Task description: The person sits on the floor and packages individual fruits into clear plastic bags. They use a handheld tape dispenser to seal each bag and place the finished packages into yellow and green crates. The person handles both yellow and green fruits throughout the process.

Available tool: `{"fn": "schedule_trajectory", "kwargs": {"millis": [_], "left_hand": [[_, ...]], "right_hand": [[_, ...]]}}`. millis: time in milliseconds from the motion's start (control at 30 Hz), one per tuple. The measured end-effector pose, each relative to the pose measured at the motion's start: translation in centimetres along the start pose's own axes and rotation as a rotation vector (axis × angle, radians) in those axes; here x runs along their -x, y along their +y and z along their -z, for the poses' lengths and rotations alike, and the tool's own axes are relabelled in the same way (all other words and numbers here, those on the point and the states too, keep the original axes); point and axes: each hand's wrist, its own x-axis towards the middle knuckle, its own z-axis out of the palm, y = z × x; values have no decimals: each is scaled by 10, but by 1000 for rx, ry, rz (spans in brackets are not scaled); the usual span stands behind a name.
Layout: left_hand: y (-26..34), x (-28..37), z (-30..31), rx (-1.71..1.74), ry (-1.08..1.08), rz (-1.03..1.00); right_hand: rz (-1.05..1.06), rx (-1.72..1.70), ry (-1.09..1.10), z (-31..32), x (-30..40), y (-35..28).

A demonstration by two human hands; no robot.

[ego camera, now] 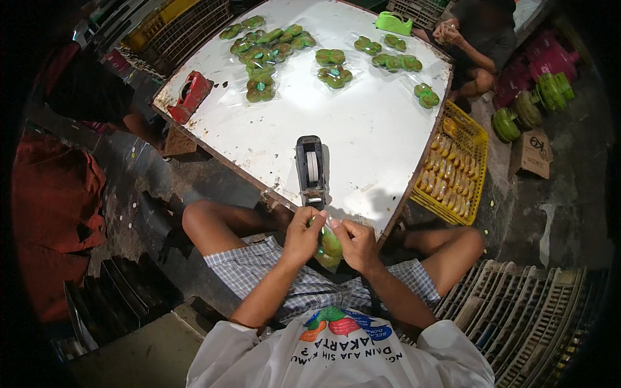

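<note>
My left hand (304, 234) and my right hand (356, 242) pinch the gathered top of a clear plastic bag of green bread rolls (329, 248) between them, at the near corner of the white table (252, 131). The bag hangs over my lap, partly hidden by the fingers. Just beyond my hands stands a black tape dispenser (311, 169) with a roll of tape in it. Several bagged clusters of green rolls (260, 88) lie at the far side of the table, some bearing a round sticker.
A red tape dispenser (190, 97) sits at the left edge, a green one (394, 23) at the far edge. Yellow crates (478, 169) with packed rolls stand right of the table. A co-worker (480, 43) sits far right, another person (92, 87) left. Stacked crates (514, 310) are beside me.
</note>
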Motion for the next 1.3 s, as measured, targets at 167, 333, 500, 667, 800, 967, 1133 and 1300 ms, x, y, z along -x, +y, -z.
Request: {"fn": "schedule_trajectory", "kwargs": {"millis": [167, 333, 500, 667, 800, 967, 1133, 1300], "left_hand": [[12, 10, -9, -34, 176, -457], [-7, 9, -9, 311, 131, -141], [15, 10, 27, 904, 10, 317], [27, 6, 47, 806, 6, 313], [24, 4, 65, 743, 26, 246], [16, -2, 63, 560, -116, 230], [22, -3, 50, 228, -248, 162], [27, -2, 45, 291, -438, 236]], "right_hand": [[-191, -955, -90, -40, 26, 26], [-213, -1028, 52, -53, 16, 14], [-149, -477, 37, -59, -61, 30], [-289, -199, 20, -78, -116, 65], [162, -95, 31, -52, -72, 15], [93, 242, -152, -29, -78, 80], [155, -165, -451, 14, -56, -23], [-122, 144, -530, 27, -78, -45]]}}
